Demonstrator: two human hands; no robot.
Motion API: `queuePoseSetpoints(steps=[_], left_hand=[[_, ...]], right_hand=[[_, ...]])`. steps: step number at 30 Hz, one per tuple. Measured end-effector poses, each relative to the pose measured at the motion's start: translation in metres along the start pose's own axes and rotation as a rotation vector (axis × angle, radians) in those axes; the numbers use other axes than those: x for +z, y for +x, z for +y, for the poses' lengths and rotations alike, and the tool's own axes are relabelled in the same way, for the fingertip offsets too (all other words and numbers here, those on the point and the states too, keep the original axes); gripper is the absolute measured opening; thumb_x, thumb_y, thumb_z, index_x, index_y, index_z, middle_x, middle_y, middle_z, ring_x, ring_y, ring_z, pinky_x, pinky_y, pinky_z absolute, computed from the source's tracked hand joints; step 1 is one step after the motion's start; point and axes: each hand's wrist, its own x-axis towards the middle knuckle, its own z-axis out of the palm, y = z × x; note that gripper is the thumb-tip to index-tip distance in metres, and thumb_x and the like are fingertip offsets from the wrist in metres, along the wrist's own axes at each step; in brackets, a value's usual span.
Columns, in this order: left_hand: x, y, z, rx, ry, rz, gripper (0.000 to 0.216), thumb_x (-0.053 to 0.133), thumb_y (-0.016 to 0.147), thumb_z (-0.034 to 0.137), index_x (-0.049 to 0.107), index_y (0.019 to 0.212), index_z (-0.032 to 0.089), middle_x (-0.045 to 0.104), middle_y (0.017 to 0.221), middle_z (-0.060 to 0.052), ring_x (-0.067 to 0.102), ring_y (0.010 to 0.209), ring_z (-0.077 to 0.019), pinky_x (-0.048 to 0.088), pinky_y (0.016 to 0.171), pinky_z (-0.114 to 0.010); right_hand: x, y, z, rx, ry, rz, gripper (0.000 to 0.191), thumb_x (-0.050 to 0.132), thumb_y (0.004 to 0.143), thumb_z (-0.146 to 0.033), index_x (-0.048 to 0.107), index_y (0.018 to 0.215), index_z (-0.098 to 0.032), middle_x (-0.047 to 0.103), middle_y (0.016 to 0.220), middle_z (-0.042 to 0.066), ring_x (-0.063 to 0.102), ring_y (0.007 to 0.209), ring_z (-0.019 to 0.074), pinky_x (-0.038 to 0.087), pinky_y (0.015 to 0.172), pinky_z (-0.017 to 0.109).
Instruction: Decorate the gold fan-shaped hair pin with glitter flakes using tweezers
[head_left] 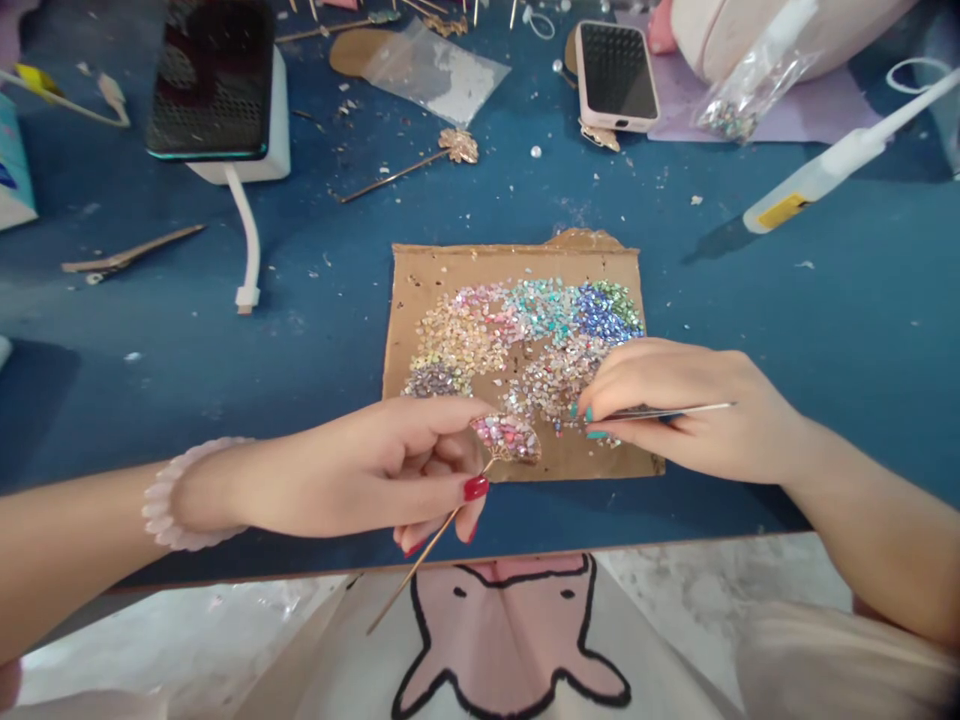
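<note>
My left hand (pixel 390 460) is closed on a gold hairpin (pixel 420 565), its long stem slanting down toward me. The fan-shaped head of the hairpin is covered with pink and red sparkling bits. Pinched in my right hand (pixel 690 405) is a thin metal tool (pixel 679 410), pointed at its outer end; its working tip is hidden by the fingers. Both hands are over a cardboard sheet (pixel 420 265), where small rhinestones (pixel 555 375) lie in piles of yellow, pink, turquoise, blue, green, grey and clear. The right fingertips are at the edge of the clear pile.
Behind the cardboard lies another gold hairpin (pixel 457 146). A phone (pixel 210 80) on a white stand with a cable is at the back left. A second phone (pixel 616 75), a plastic bag (pixel 439 72) and a white pen-like tube (pixel 817 180) lie across the back. A hair clip (pixel 131 255) is at left.
</note>
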Motion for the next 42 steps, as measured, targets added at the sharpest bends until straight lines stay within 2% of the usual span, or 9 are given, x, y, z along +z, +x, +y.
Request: queuePoseSetpoints(steps=[10, 16, 22, 42], left_hand=[[-0.0015, 0.0006, -0.0015, 0.011, 0.021, -0.015, 0.007, 0.045, 0.091, 0.015, 0.05, 0.095, 0.019, 0.062, 0.073, 0.002, 0.048, 0.046, -0.0032, 0.041, 0.044, -0.01], [-0.0047, 0.0015, -0.0018, 0.036, 0.039, -0.076, 0.014, 0.045, 0.09, 0.01, 0.049, 0.1, 0.018, 0.062, 0.076, 0.001, 0.049, 0.047, -0.0034, 0.043, 0.046, -0.011], [-0.0028, 0.0001, -0.0035, 0.056, 0.013, -0.042, 0.019, 0.043, 0.09, 0.01, 0.051, 0.106, 0.019, 0.062, 0.075, 0.001, 0.049, 0.046, -0.003, 0.042, 0.046, -0.011], [-0.0001, -0.0003, -0.0019, 0.033, 0.014, -0.003, 0.015, 0.049, 0.087, 0.011, 0.052, 0.101, 0.018, 0.062, 0.073, 0.001, 0.049, 0.044, -0.0029, 0.042, 0.044, -0.011]], right_hand=[[0.0006, 0.0001, -0.0001, 0.01, -0.008, -0.006, 0.006, 0.058, 0.087, -0.013, 0.06, 0.087, -0.019, 0.068, 0.081, 0.0, 0.062, 0.08, 0.0119, 0.049, 0.075, 0.028], [0.0016, 0.0004, -0.0009, 0.012, 0.025, -0.031, 0.003, 0.059, 0.087, -0.016, 0.06, 0.087, -0.019, 0.067, 0.081, 0.0, 0.061, 0.08, 0.0115, 0.049, 0.076, 0.028], [0.0018, -0.0003, -0.002, 0.017, -0.018, -0.002, 0.004, 0.058, 0.088, -0.015, 0.06, 0.086, -0.019, 0.068, 0.08, 0.001, 0.063, 0.08, 0.0121, 0.049, 0.074, 0.027], [0.0001, 0.0008, -0.0037, 0.016, -0.057, -0.022, 0.008, 0.054, 0.09, -0.017, 0.061, 0.086, -0.02, 0.068, 0.079, 0.001, 0.063, 0.079, 0.0139, 0.049, 0.071, 0.029]])
